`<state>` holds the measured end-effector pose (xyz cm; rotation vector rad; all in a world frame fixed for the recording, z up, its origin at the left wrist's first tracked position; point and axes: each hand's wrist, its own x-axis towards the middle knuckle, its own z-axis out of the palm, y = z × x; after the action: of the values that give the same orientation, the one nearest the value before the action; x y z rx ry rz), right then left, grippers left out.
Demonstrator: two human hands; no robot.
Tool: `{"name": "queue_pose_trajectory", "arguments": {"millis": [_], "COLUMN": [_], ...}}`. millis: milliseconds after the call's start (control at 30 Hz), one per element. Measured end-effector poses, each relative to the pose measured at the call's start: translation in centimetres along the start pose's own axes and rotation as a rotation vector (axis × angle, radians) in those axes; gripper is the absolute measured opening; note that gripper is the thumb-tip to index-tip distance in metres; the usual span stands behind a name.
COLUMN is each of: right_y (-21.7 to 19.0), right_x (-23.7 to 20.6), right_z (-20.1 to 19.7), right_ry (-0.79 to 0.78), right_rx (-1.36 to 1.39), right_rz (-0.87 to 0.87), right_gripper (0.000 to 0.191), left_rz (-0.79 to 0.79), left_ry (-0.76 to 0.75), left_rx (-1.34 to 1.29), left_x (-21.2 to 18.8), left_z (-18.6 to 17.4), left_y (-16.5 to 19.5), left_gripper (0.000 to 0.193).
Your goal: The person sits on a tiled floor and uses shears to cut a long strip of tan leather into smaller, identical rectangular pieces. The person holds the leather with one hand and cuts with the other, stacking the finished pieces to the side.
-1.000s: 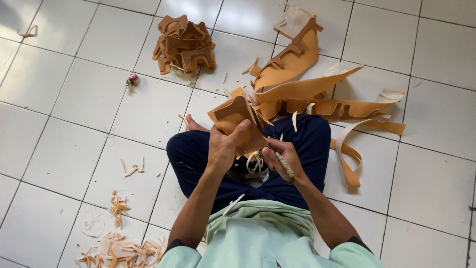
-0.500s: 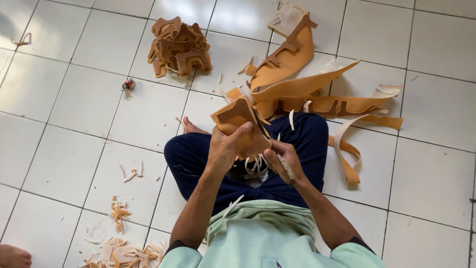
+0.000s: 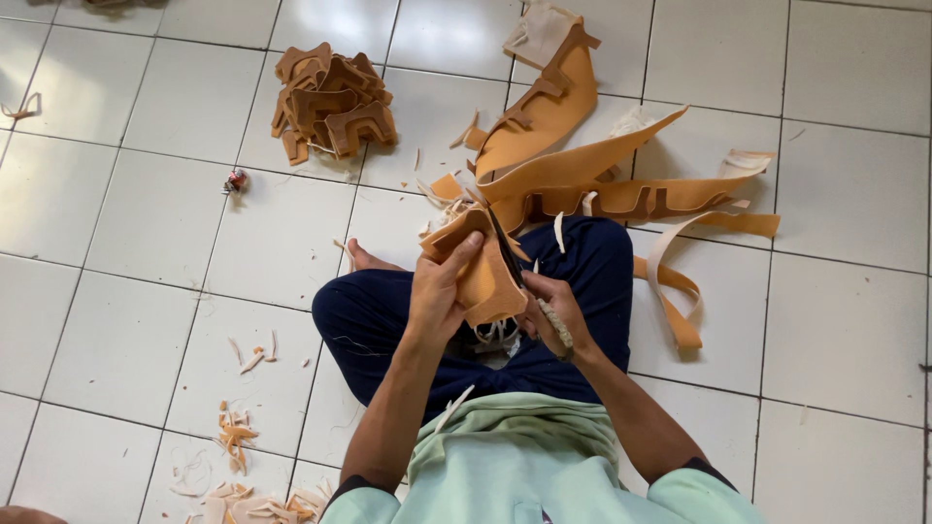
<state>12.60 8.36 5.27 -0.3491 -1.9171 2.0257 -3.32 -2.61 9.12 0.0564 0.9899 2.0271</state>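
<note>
Sitting cross-legged on a tiled floor, the person trims a tan piece with scissors, as the head view shows. The left hand pinches the piece above the lap, thumb over its top edge. The right hand has its fingers closed around the scissor handles; the blades run up along the piece's right edge. A stack of cut shapes lies well apart ahead, so some work looks done. Long leftover strips lie past the knees, and scraps litter the floor to the left. How many pieces remain cannot be told.
</note>
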Motion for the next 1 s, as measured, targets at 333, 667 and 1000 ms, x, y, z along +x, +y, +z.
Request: {"name": "queue_pose_trajectory", "arguments": {"millis": [333,667,1000], "right_y": [-1.1,0.4,3.9], "right_x": [-0.3,-1.2,-3.9], "right_z": [-1.0,-2.3,-0.1], "right_ry": [0.004,0.034,0.122], "right_rx": [-0.002,-0.060,0.276], "right_rz": [0.099,0.247,0.383], "right_gripper": [0.054,0.057,0.054], "left_rz": [-0.014,0.024,0.410], "left_ry": [-0.074,-0.035,0.339], "left_rx": [0.168,0.364,0.091], "left_x": [-0.7,0.1,19.5], "left_z": [-0.2,-3.0,-13.2], "left_y": [1.8,3.4,8.8], "left_gripper": [0.046,0.048,0.056]}}
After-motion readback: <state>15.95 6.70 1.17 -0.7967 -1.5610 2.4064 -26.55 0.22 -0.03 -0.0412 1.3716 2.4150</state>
